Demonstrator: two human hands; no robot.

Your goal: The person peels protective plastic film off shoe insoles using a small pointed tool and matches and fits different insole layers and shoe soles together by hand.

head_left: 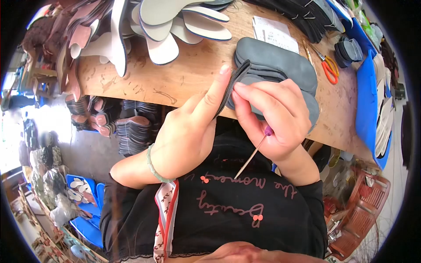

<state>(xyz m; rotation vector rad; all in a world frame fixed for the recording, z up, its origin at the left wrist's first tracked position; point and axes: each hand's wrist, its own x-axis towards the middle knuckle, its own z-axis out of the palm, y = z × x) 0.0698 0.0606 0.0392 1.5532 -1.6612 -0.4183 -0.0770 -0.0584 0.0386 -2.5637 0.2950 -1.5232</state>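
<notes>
A black shirt with pink lettering (237,197) lies nearest the camera, a red, white and grey patterned ribbon (165,215) hanging at its left. Further left, stacked dark and pinkish soles (136,131) sit beneath the wooden counter (131,83). On the counter, left to right, are pale insoles with dark edges (158,24), a dark grey rounded stack of soles (280,57), a white printed paper (269,33) and orange-handled scissors (329,70); a blue plastic bin (367,101) stands beyond.

The left hand (188,129) stretches its index finger along a thin, black, layered piece (227,94), which lies between the hands in front of the grey stack. The right hand (280,114) brings thumb and index finger together at that piece, its curled fingers closed on a purple-handled metal awl (255,151) pointing towards the shirt.

The left hand's grip is hard to judge; the right hides part of the grey stack.
</notes>
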